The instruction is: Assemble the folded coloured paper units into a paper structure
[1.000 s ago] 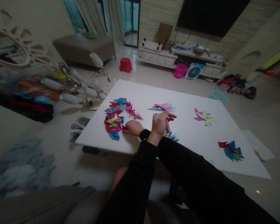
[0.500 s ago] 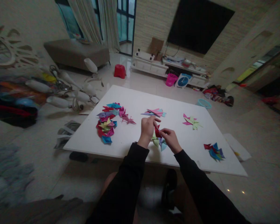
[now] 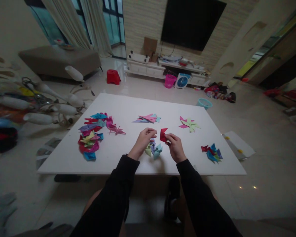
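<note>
A red folded paper piece (image 3: 163,135) is pinched between the thumb and fingers of my right hand (image 3: 175,146), held above the white table (image 3: 123,144). To its left is my left hand (image 3: 145,140), apart from the paper, fingers bent and a little spread with nothing visible in them. Beneath and between my hands lie yellow-green, lavender and pale blue folded papers (image 3: 156,149), partly hidden by my left hand. Farther back is a stack of pink and blue folded strips (image 3: 148,118).
Many colourful origami pieces (image 3: 91,136) crowd the table's left side. A green and pink pile (image 3: 189,124) lies at the back right, and a blue and red pile (image 3: 213,153) near the right edge. A red stool (image 3: 113,77) stands on the floor beyond.
My left hand has let go of the red paper and drawn away to the left. My right hand still holds it, now in plain sight. The camera view has shifted right.
</note>
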The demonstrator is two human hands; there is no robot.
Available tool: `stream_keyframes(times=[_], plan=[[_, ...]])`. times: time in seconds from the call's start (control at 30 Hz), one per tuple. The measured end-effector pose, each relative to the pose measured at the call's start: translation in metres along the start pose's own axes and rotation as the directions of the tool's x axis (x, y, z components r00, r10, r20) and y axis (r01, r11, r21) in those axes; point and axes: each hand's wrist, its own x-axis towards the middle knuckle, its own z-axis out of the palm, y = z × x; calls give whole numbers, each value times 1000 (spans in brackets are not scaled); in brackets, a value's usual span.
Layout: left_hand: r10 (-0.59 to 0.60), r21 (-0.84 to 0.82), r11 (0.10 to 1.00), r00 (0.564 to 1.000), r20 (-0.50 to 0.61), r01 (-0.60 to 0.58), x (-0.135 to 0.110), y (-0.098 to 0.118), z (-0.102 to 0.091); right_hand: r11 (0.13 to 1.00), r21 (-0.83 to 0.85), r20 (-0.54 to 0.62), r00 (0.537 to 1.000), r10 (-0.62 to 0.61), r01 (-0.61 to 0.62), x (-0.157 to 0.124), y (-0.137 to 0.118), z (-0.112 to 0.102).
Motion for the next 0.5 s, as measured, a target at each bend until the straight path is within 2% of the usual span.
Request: stream_keyframes(times=[0.13, 0.27, 0.4, 0.5], plan=[[-7, -74, 997, 997, 82, 13, 6, -9, 20, 997, -53, 45, 997, -62, 64, 10, 2, -1], [37, -158, 987, 994, 106, -20, 11, -15, 37, 987, -105, 64, 991, -119, 125, 12, -1, -6], [75, -184, 982, 987, 142, -48, 12, -17, 46, 982, -103, 15, 987, -158, 158, 10, -6, -12], [89, -175, 982, 989, 122, -67, 10, -19, 47, 981, -112, -19, 986, -163, 160, 7, -9, -14]])
